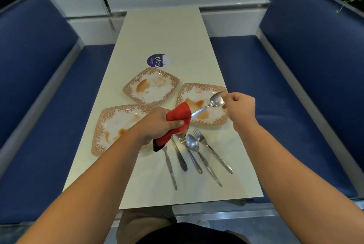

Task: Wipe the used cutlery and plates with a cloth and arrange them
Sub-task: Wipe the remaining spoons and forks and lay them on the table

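My left hand grips a red cloth wrapped round the handle of a steel spoon. My right hand pinches that spoon by its bowl, above the right plate. Three square plates with brown patterned rims and orange sauce smears lie on the table: the far one, the right one, and the near left one, partly hidden by my left forearm. Several pieces of cutlery, forks, a spoon and knives, lie side by side in front of the plates.
A round purple sticker sits on the cream table beyond the plates. Blue padded benches flank the table on both sides. A white wall closes the far end.
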{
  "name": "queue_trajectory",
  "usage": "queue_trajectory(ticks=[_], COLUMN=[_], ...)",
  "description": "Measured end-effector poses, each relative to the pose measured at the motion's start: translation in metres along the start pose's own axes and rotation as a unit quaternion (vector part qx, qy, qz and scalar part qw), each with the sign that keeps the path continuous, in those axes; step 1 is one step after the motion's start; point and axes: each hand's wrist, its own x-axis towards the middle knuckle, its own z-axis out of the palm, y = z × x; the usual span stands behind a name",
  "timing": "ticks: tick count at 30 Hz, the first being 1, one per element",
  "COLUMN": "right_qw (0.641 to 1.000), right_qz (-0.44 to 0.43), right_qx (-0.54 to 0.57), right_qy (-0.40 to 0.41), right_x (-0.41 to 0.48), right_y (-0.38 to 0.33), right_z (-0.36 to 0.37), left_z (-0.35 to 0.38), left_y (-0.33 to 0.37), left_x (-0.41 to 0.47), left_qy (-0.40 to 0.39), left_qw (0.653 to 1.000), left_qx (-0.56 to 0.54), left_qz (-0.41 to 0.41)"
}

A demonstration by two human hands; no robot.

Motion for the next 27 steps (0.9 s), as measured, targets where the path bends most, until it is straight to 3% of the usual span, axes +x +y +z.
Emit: queue_trajectory(ticks=[8, 16, 19, 23, 27], right_qw=[0.997, 0.999, 0.999, 0.996, 0.996], right_qz=[0.029, 0.01, -0.003, -0.022, -0.059], right_qx=[0.04, -0.005, -0.016, -0.049, -0.072], right_qy=[0.058, 0.04, 0.051, 0.065, 0.016], right_x=[0.008, 0.007, 0.01, 0.011, 0.0], right_y=[0.002, -0.001, -0.003, -0.005, -0.008], right_z=[-0.008, -0.009, -0.012, -0.018, -0.008], left_z=[0.001, 0.006, 0.002, -0.013, -0.005], left_y=[-0.014, -0.013, -0.01, -0.011, -0.001], left_x=[-0.005, -0.007, -0.009, -0.011, -0.006], left_qy=[-0.04, 0.07, 0.046, 0.002, -0.027], left_qw=[0.998, 0.996, 0.997, 0.996, 0.996], left_qx=[0.045, -0.017, 0.001, -0.056, 0.066], left_qz=[-0.005, 0.045, 0.067, 0.066, 0.058])
